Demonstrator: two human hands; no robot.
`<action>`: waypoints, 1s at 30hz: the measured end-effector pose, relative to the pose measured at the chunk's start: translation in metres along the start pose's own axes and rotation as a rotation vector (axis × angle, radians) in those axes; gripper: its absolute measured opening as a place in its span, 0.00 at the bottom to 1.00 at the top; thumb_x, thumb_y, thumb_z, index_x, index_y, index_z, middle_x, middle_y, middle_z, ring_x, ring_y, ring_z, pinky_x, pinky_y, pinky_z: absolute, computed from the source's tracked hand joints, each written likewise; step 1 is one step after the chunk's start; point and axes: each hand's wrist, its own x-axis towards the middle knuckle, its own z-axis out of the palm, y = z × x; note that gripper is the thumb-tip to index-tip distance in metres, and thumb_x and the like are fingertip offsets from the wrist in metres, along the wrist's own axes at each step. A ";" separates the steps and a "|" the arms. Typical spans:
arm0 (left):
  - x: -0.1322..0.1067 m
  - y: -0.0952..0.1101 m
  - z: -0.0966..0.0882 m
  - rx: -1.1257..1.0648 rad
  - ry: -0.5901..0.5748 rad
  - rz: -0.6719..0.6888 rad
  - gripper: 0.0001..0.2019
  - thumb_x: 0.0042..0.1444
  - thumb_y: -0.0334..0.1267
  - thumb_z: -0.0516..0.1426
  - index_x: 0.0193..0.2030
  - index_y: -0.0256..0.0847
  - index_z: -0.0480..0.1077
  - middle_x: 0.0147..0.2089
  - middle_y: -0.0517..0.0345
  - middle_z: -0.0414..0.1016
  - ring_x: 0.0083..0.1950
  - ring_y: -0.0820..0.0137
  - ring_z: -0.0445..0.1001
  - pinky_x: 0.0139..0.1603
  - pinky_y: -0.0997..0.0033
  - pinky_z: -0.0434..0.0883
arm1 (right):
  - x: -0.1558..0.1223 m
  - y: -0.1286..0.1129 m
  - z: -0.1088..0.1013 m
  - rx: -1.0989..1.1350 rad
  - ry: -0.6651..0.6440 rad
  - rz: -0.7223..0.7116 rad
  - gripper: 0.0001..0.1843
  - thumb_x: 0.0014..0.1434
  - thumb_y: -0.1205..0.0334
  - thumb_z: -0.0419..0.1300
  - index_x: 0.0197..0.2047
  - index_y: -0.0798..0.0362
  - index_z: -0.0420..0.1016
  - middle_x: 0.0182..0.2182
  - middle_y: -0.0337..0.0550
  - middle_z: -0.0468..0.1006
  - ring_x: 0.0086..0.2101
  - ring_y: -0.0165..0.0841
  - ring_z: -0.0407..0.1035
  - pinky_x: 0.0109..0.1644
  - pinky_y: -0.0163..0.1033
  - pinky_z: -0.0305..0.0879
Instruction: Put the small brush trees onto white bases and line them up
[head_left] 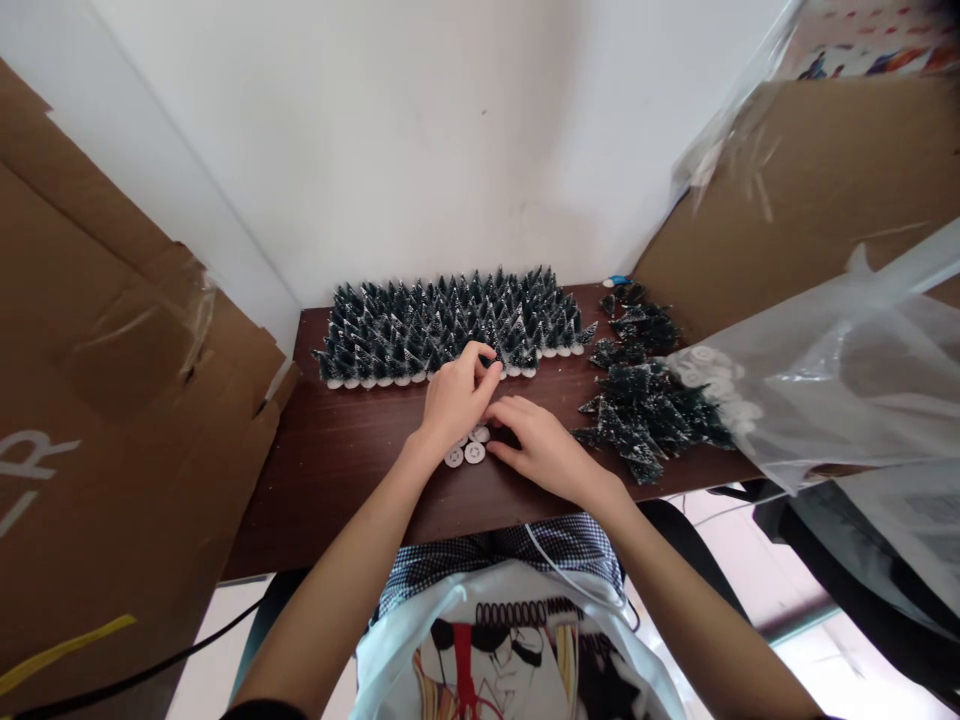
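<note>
My left hand (456, 396) is pinched at the front edge of a dense block of small snow-tipped green bottle-brush trees (431, 325). Dark bristles show between its thumb and forefinger, on a miniature tree there; its base is hidden. Just to the right and nearer me, my right hand (534, 440) has its fingers and thumb apart, with its fingertips beside several round white plastic bases (474, 453). My left wrist partly covers these bases. The trees in the block stand upright in rows on similar white bases.
Loose trees (649, 410) lie piled on the right of the brown table (337, 470). More white bases (716, 380) sit beside them in a clear plastic bag (825, 360). Cardboard boxes (112, 380) flank the left, another box (810, 190) the right. A white wall stands behind.
</note>
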 end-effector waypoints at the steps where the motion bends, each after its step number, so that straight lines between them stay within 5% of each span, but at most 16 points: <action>1: 0.000 0.000 0.000 0.000 0.002 0.000 0.08 0.65 0.41 0.53 0.48 0.44 0.69 0.30 0.64 0.75 0.30 0.70 0.71 0.33 0.71 0.59 | 0.000 0.000 0.000 -0.003 0.000 -0.002 0.13 0.60 0.75 0.61 0.48 0.55 0.73 0.46 0.50 0.79 0.48 0.43 0.70 0.53 0.49 0.68; 19: 0.005 -0.006 0.003 -0.069 0.075 -0.058 0.07 0.63 0.41 0.54 0.45 0.44 0.69 0.26 0.65 0.71 0.28 0.71 0.69 0.34 0.71 0.62 | 0.002 0.006 0.004 0.073 0.016 -0.059 0.14 0.60 0.77 0.58 0.46 0.52 0.74 0.42 0.44 0.77 0.41 0.37 0.70 0.46 0.40 0.66; 30: 0.008 -0.012 0.007 -0.361 -0.077 -0.134 0.08 0.61 0.41 0.56 0.36 0.40 0.71 0.28 0.62 0.73 0.32 0.71 0.73 0.35 0.72 0.68 | -0.003 0.010 0.001 0.108 0.064 0.025 0.12 0.57 0.73 0.61 0.43 0.51 0.69 0.40 0.42 0.75 0.35 0.34 0.68 0.40 0.37 0.63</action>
